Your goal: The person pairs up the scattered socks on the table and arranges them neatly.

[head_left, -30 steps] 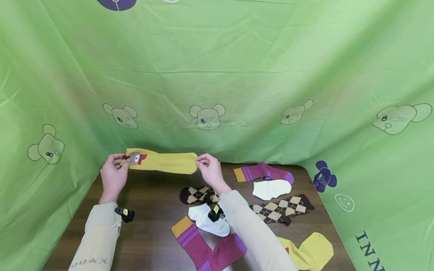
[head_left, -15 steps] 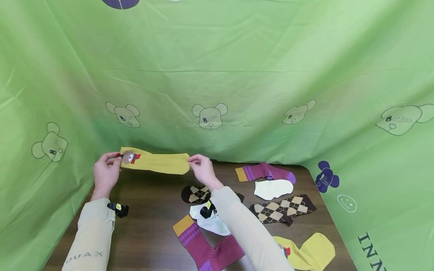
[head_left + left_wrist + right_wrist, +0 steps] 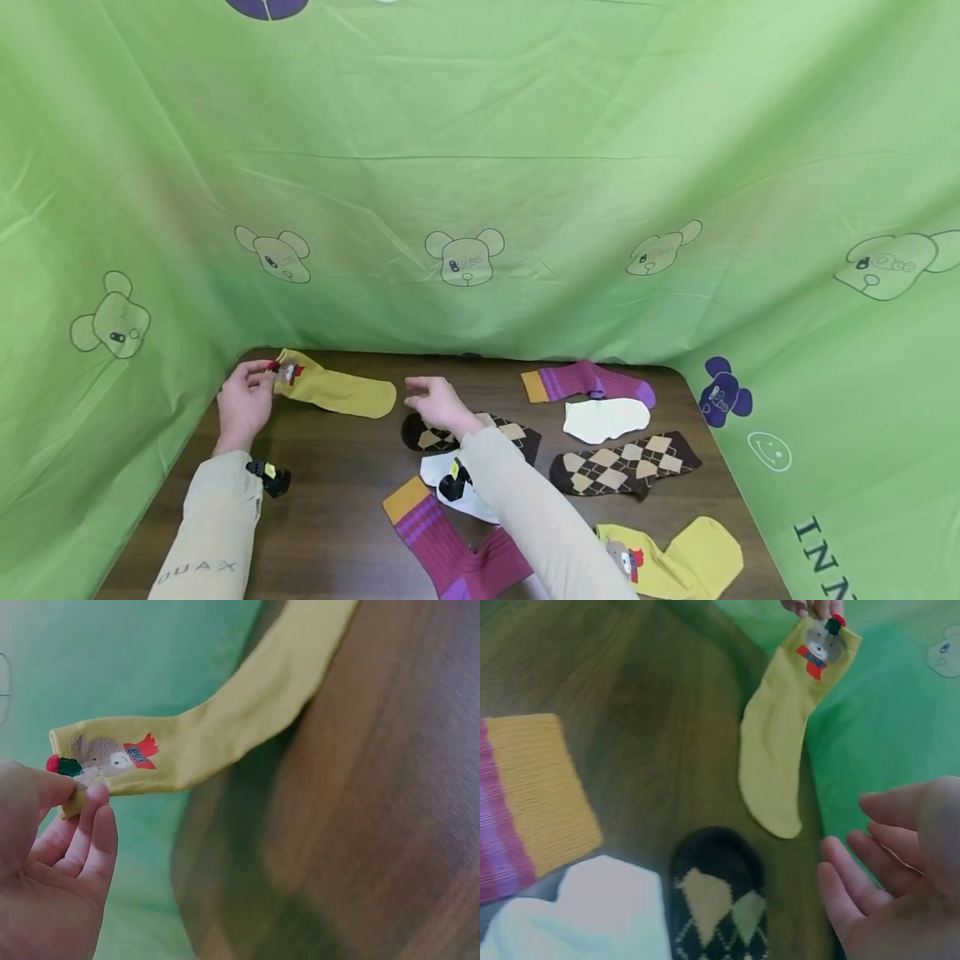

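Note:
At the back left of the table, a yellow sock [image 3: 341, 392] with a bear patch hangs from my left hand [image 3: 246, 404]. Thumb and fingers pinch its cuff, as the left wrist view shows up close, and its foot end slopes down toward the wood. My right hand [image 3: 438, 402] is off the sock, just right of its toe, with fingers parted and nothing between them. Beneath that hand and wrist lies a brown argyle sock [image 3: 510, 429], partly covered by the sleeve. In the right wrist view, the fingers [image 3: 855, 881] are spread apart from the yellow sock.
On the wooden table [image 3: 330, 500] lie a white sock [image 3: 438, 467] and a purple sock [image 3: 442, 542] in front. To the right are another purple sock [image 3: 592, 379], a white sock [image 3: 606, 419], an argyle sock [image 3: 622, 467] and a yellow sock [image 3: 701, 554]. Green cloth [image 3: 465, 183] walls the back and sides.
Earlier both hands held the yellow sock stretched level. My right hand has let go of the toe end, which has dropped toward the table. My left hand still holds the cuff, slightly lower.

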The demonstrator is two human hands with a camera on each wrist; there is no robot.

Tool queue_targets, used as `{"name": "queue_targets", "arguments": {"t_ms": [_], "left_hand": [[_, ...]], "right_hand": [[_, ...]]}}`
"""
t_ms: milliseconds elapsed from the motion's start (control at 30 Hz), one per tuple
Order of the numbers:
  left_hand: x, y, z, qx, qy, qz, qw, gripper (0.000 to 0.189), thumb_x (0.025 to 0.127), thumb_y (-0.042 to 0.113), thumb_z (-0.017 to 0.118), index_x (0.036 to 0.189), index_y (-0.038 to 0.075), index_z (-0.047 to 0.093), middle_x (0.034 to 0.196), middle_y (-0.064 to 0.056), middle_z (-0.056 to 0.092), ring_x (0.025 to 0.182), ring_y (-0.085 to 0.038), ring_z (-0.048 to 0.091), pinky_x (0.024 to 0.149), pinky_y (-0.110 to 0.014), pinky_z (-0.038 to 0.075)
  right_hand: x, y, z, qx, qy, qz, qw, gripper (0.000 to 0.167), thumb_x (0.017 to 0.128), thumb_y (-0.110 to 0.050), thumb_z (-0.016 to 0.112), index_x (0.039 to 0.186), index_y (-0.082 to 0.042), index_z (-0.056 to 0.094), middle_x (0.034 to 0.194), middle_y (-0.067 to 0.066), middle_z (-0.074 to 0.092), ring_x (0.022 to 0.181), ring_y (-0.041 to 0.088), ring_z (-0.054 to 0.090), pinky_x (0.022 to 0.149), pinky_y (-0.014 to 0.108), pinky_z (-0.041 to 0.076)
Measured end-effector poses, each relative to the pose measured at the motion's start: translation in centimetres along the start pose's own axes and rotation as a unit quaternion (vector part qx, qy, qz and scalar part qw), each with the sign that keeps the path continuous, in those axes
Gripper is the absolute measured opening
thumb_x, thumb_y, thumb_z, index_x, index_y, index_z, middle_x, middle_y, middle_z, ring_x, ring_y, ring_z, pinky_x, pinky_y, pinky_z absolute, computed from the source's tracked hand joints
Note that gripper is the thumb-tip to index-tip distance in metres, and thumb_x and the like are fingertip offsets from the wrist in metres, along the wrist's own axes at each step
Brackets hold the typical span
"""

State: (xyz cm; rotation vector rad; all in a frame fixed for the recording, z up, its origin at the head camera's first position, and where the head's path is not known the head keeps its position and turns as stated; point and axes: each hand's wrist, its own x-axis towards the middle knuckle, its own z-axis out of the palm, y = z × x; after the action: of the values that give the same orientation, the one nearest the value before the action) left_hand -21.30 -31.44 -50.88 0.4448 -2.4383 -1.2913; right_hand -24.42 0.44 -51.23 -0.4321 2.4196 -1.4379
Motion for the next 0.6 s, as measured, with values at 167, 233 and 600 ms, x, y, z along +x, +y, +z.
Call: {"name": "queue_targets", "arguments": {"t_ms": [167,233,600], "left_hand": [[-0.1,-0.7,0.4,0.03,0.0,-0.009,0.9995,0.027,0.103,0.009,0.053,0.126,0.001,0.064,0.108,-0.021,0.072,0.07,0.001,0.062,0.061,-0.019,0.044],[0.0,-0.8,0.5,0.038,-0.003,-0.008,0.9992,0.028,0.102,0.009,0.053,0.126,0.001,0.064,0.108,-0.021,0.072,0.069,0.004,0.057,0.064,-0.024,0.043],[0.5,-1.7,0.9,0.06,-0.017,-0.014,0.9979,0.032,0.1,0.007,0.055,0.13,-0.004,0.061,0.115,-0.028,0.068,0.098,-0.041,0.062,0.087,-0.05,0.041]], "right_hand": [[-0.2,0.7,1.0,-0.019,-0.024,-0.003,0.9995,0.043,0.098,-0.004,0.064,0.139,0.004,0.058,0.133,0.02,0.063,0.112,0.028,0.066,0.091,0.035,0.053],[-0.2,0.8,1.2,-0.024,-0.026,-0.003,0.9994,0.044,0.098,-0.004,0.064,0.14,0.005,0.056,0.133,0.021,0.062,0.113,0.03,0.065,0.093,0.037,0.053],[-0.7,0.9,1.4,-0.02,-0.016,0.008,0.9996,0.045,0.098,-0.009,0.067,0.14,0.004,0.057,0.133,0.018,0.063,0.111,0.029,0.066,0.092,0.038,0.053]]}}
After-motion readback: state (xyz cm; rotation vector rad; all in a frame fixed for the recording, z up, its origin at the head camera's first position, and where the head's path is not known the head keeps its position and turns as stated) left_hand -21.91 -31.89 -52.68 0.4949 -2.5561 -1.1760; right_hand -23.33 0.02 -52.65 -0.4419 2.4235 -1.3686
